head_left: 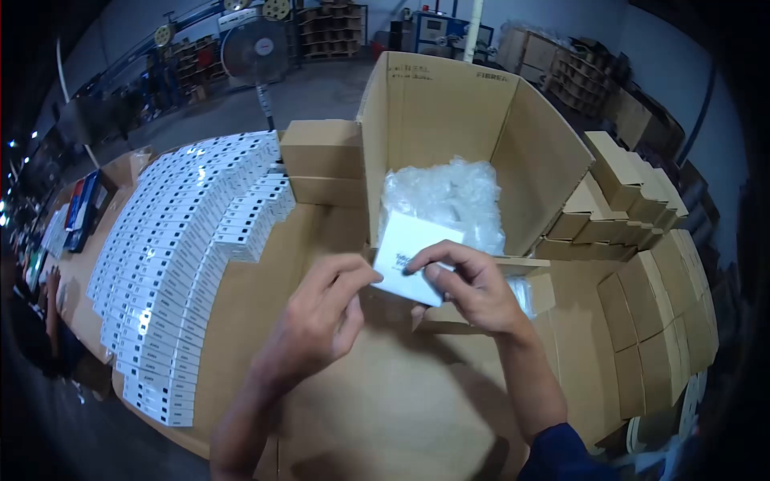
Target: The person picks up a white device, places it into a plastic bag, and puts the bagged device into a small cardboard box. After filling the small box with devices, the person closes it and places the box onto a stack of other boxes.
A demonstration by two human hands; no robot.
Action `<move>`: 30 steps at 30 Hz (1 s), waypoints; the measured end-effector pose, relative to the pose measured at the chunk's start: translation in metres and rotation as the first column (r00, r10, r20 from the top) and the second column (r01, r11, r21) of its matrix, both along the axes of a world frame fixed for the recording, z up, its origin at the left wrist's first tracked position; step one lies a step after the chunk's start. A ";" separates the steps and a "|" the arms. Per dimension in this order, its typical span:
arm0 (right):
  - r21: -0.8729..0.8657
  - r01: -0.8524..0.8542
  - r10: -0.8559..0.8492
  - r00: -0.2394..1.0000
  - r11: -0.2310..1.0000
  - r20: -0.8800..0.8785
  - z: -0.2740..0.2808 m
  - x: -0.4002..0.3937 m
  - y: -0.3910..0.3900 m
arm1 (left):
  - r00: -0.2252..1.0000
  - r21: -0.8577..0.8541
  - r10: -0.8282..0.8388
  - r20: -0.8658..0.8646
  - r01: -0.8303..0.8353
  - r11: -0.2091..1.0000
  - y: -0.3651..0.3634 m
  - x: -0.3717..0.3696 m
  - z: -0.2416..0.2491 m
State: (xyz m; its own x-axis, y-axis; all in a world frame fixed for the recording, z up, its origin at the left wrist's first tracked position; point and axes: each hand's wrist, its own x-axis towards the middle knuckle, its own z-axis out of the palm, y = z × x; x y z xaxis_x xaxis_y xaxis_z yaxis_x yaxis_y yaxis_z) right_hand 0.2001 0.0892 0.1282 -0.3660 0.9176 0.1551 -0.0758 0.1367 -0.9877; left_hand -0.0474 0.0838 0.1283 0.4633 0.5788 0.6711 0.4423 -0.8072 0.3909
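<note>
A small flat white box (413, 240) with dark print on its face is held tilted in front of me. My right hand (473, 293) grips it from the right, thumb and bent fingers at its lower part. My left hand (325, 313) is at the box's lower left corner, its fingers curled and the fingertips pinched together at the edge. What the left fingertips hold, if anything, is too small to make out. Just beyond the white box, a large open carton (449, 104) contains clear plastic bags (449, 188). Under my right hand stands a small open carton (541, 293) with clear plastic inside.
Long stacked rows of white boxes (172, 248) cover the left of the cardboard-topped table (385, 417). Brown cartons (654, 313) are stacked at the right, and another carton (321, 148) stands at the back. A fan (258, 50) is behind. Another person's hand (53, 280) shows far left.
</note>
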 end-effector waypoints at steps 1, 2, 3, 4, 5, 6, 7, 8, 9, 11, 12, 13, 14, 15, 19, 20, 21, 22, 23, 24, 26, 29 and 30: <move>0.094 0.055 -0.066 0.992 0.994 0.110 0.008 0.020 0.004 | 1.000 0.016 -0.013 -0.019 0.013 1.000 0.017 0.015 0.004; 0.152 0.143 -0.171 0.966 0.978 0.192 0.012 0.034 0.011 | 0.998 -0.005 -0.033 -0.057 0.032 0.999 0.035 0.031 0.005; 0.216 0.223 -0.277 0.923 0.951 0.266 0.014 0.049 0.019 | 0.990 0.033 -0.027 -0.140 0.032 0.999 0.059 0.046 0.000; 0.514 0.172 -0.398 0.840 0.840 0.369 0.009 0.068 0.035 | 0.975 0.079 -0.016 -0.221 0.034 0.996 0.087 0.062 -0.005; 0.514 0.199 -0.444 0.795 0.834 0.413 0.013 0.077 0.041 | 0.940 0.129 0.061 -0.337 -0.018 0.991 0.111 0.078 -0.009; 0.512 0.222 -0.483 0.747 0.830 0.458 0.018 0.084 0.046 | 0.884 0.182 0.142 -0.445 -0.066 0.981 0.133 0.094 -0.014; 0.515 0.244 -0.518 0.696 0.822 0.497 0.020 0.090 0.052 | 0.821 0.177 0.185 -0.541 -0.104 0.979 0.157 0.109 -0.019; 0.541 0.247 -0.542 0.678 0.804 0.496 0.018 0.096 0.058 | 0.743 0.175 0.220 -0.632 -0.140 0.975 0.177 0.121 -0.026; 0.530 0.239 -0.537 0.659 0.813 0.526 0.019 0.099 0.061 | 0.671 0.158 0.234 -0.703 -0.173 0.972 0.195 0.128 -0.038; 0.519 0.217 -0.528 0.616 0.827 0.584 0.027 0.104 0.067 | 0.514 0.145 0.256 -0.819 -0.246 0.958 0.223 0.138 -0.056; 0.556 0.195 -0.528 0.659 0.808 0.536 0.021 0.109 0.076 | 0.510 0.130 0.258 -0.820 -0.273 0.953 0.224 0.140 -0.057; 0.564 0.176 -0.523 0.657 0.807 0.543 0.017 0.114 0.081 | 0.508 0.117 0.262 -0.821 -0.300 0.947 0.226 0.140 -0.057; 0.575 0.155 -0.519 0.655 0.804 0.549 0.015 0.117 0.086 | 0.506 0.105 0.268 -0.820 -0.327 0.939 0.227 0.141 -0.056; 0.585 0.138 -0.518 0.651 0.799 0.554 0.015 0.118 0.090 | 0.587 0.079 0.256 -0.768 -0.310 0.948 0.226 0.141 -0.052; 0.550 0.132 -0.507 0.603 0.825 0.616 0.014 0.121 0.102 | 0.885 -0.015 0.138 -0.445 -0.162 0.987 0.212 0.137 -0.034; 0.556 0.146 -0.524 0.590 0.818 0.615 0.014 0.119 0.105 | 0.927 -0.004 0.136 -0.350 -0.146 0.989 0.208 0.137 -0.028; 0.573 0.180 -0.553 0.593 0.800 0.586 0.012 0.117 0.110 | 0.959 0.011 0.130 -0.250 -0.131 0.991 0.200 0.139 -0.017; 0.587 0.213 -0.581 0.595 0.781 0.556 0.009 0.115 0.115 | 0.962 -0.036 0.132 -0.240 -0.144 0.989 0.195 0.140 -0.009; 0.599 0.248 -0.608 0.596 0.761 0.525 0.007 0.112 0.118 | 0.972 -0.070 0.108 -0.209 -0.125 0.990 0.193 0.142 -0.005; 0.633 0.278 -0.645 0.601 0.723 0.472 0.008 0.108 0.121 | 0.981 -0.103 0.085 -0.177 -0.104 0.989 0.190 0.146 0.000; 0.443 0.316 -0.521 0.703 0.839 0.484 0.014 0.106 0.130 | 0.985 -0.182 0.079 -0.151 -0.107 0.977 0.183 0.152 0.009; 0.437 0.368 -0.550 0.715 0.821 0.431 -0.005 0.111 0.146 | 0.987 -0.260 0.158 0.036 -0.143 0.955 0.182 0.159 0.003; 0.422 0.385 -0.556 0.710 0.821 0.432 -0.005 0.113 0.146 | 0.976 -0.275 0.208 0.058 -0.184 0.944 0.182 0.159 0.005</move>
